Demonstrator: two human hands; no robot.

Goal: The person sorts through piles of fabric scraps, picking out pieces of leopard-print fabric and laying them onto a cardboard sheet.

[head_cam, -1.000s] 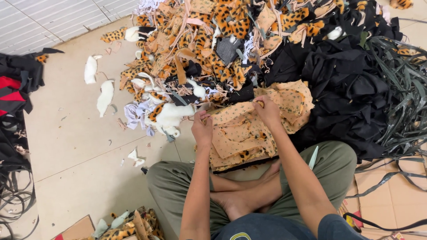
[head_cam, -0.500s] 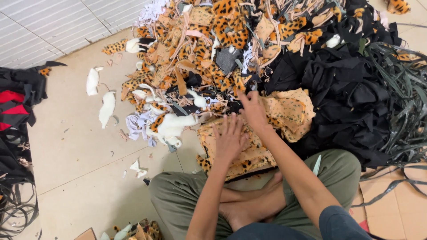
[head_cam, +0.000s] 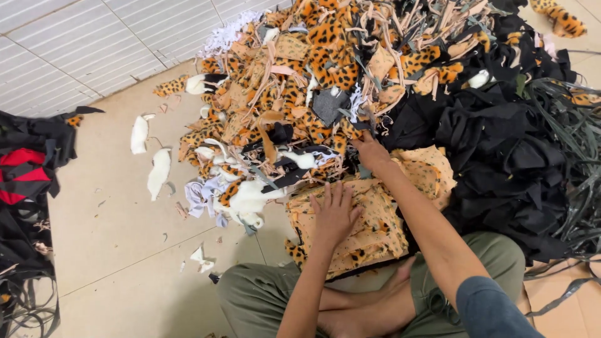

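I sit cross-legged on the floor in olive trousers. A stack of flat leopard-print fabric pieces point(head_cam: 382, 216) lies in front of my legs. My left hand point(head_cam: 333, 211) rests flat on top of this stack, fingers spread, holding nothing. My right hand point(head_cam: 370, 152) reaches past the stack into a big heap of leopard-print and tan scraps point(head_cam: 313, 81). Its fingers are buried among the scraps, so I cannot see whether they grip anything.
A mound of black fabric point(head_cam: 507, 150) with dark strips fills the right side. White fur scraps point(head_cam: 156, 172) lie scattered on the beige tiled floor at left. Black and red cloth point(head_cam: 28, 169) sits at the far left edge. A tiled wall rises at top left.
My right hand has left the stack and moved up into the scrap heap. My left hand has slid from the stack's left edge onto its middle and flattened.
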